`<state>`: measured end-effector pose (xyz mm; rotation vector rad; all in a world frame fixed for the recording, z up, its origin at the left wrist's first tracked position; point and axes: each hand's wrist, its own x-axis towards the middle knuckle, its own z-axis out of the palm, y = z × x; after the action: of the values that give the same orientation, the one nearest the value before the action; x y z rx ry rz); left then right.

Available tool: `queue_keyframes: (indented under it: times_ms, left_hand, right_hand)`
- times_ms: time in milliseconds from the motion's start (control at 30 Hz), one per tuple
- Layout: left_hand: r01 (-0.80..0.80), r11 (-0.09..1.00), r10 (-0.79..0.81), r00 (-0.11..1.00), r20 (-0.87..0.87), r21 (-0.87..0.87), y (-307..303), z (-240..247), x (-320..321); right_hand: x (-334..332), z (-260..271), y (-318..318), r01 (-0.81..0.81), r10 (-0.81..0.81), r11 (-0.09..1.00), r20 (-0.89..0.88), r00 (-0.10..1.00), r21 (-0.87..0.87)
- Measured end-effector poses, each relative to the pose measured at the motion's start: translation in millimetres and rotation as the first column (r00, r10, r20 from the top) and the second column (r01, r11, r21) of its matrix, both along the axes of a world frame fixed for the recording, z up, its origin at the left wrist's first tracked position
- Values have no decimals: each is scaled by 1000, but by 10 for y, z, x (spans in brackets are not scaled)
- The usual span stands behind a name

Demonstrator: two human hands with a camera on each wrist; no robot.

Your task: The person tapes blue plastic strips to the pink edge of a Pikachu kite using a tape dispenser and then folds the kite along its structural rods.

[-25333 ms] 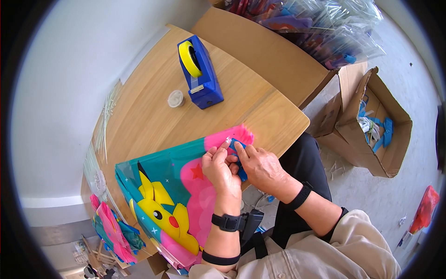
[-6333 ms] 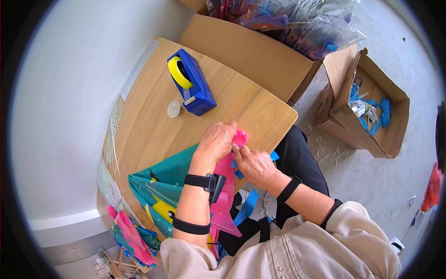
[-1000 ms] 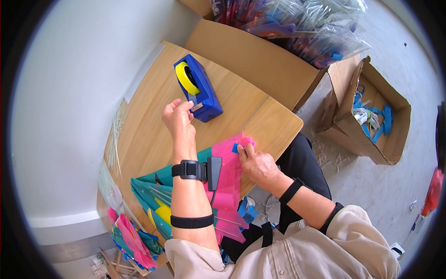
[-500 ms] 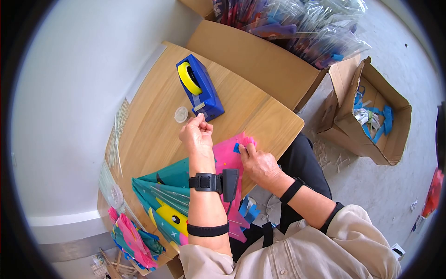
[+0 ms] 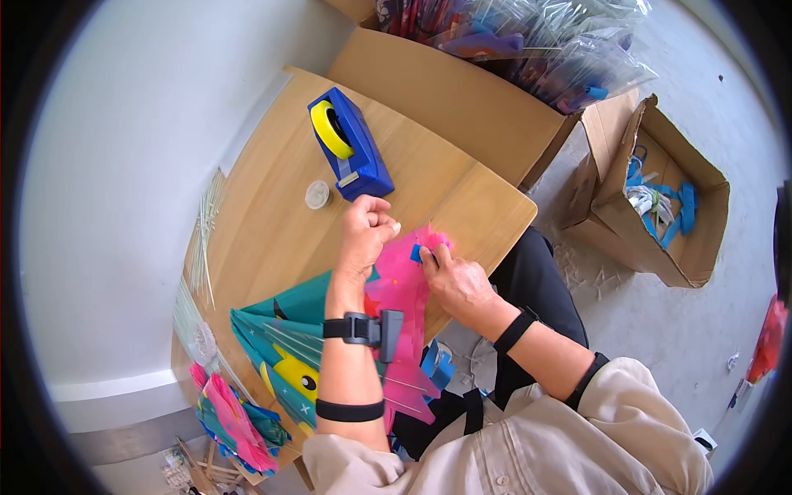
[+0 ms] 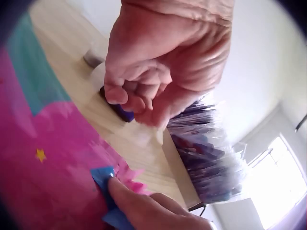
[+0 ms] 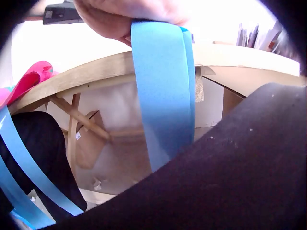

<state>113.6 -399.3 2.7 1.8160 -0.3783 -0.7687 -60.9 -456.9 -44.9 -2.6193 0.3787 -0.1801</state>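
Note:
My left hand pinches a small piece of clear tape between thumb and fingers, above the tabletop just short of the blue tape dispenser. Under my right hand lies the pink corner of a teal and pink kite, printed with a yellow cartoon figure. The right thumb and fingers hold a blue ribbon against that corner. In the right wrist view the ribbon hangs in a wide loop past the table edge. Thin rods lie across the kite's teal part.
A small round tub stands beside the dispenser. White sticks lie along the wall side. Past the table, a large carton with bagged goods and a smaller carton with blue strips stand on the floor. Folded kites hang at lower left.
My left hand has drawn back from the dispenser's cutter toward the kite's pink corner, carrying a piece of tape. The right hand stays at the ribbon.

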Motion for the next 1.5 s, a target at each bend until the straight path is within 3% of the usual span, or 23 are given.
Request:
queue_keyframes:
  times_ms: [67, 133, 200, 233, 300, 400, 500, 933, 1500]
  left_hand:
    - [426, 876, -464, 873, 153, 225, 17, 96, 39]
    - [508, 814, -552, 828, 101, 280, -29, 87, 48]
    - [641, 604, -777, 605, 171, 474, -103, 24, 48]
    - [645, 602, -779, 604, 168, 471, -138, 6, 26]
    - [655, 541, -841, 437, 320, 528, -199, -10, -23]
    - [646, 489, -872, 354, 337, 586, -255, 18, -49]
    - [648, 477, -876, 298, 380, 593, -266, -20, -47]
    - [575, 502, -854, 212, 475, 646, -262, -109, -83]
    - [497, 539, -842, 292, 454, 680, -217, -29, -180]
  right_hand:
    - [3, 0, 5, 0, 0, 1000, -14, 1000, 4]
    - [7, -19, 6, 4, -4, 1000, -27, 1000, 7]
    - [2, -76, 2, 14, -10, 999, 98, 995, -42]
    - [-3, -81, 2, 17, -13, 999, 93, 996, -42]
    - [2, -69, 5, 23, -21, 999, 101, 995, -28]
    - [9, -33, 0, 9, -8, 999, -27, 1000, 38]
    - [14, -46, 2, 17, -16, 999, -33, 999, 29]
    - [8, -51, -3, 11, -12, 999, 21, 1000, 31]
    - [4, -32, -7, 11, -11, 1000, 15, 1000, 11]
